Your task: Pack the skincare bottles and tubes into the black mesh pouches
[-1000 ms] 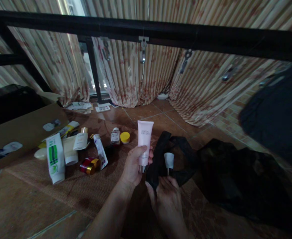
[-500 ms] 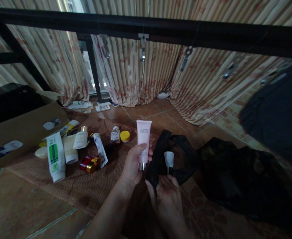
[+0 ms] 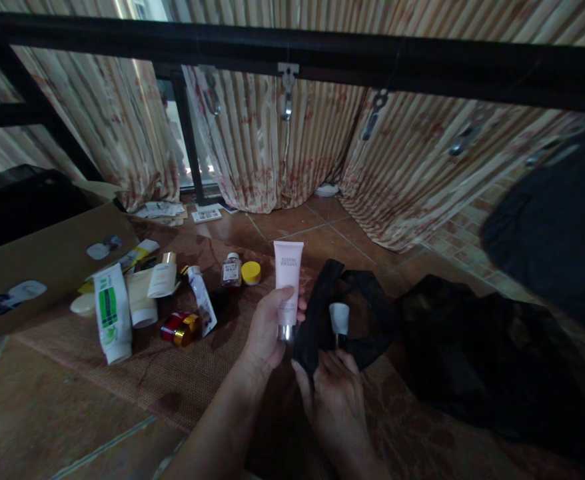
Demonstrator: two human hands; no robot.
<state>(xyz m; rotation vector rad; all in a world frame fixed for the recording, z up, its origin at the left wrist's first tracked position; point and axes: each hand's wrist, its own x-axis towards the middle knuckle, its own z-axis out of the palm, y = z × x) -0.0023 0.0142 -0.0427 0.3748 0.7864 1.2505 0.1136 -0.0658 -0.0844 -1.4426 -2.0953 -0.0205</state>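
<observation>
My left hand (image 3: 265, 327) is closed around a pale pink squeeze tube (image 3: 288, 270) with a silver cap, held upright with its cap down and its printed front towards me. Just right of it, my right hand (image 3: 333, 387) grips the edge of a black mesh bag (image 3: 317, 300). A white-topped item (image 3: 339, 319) with a dark lower part shows in the bag's opening, above my right fingers. Whether those fingers also touch it I cannot tell.
On the brown mat (image 3: 182, 393) at left lie a white-green tube (image 3: 112, 313), a cream bottle (image 3: 162, 277), a red-gold jar (image 3: 180, 329) and a yellow-lidded jar (image 3: 251, 273). A cardboard box (image 3: 62, 247) stands far left. Black fabric (image 3: 482, 360) lies right.
</observation>
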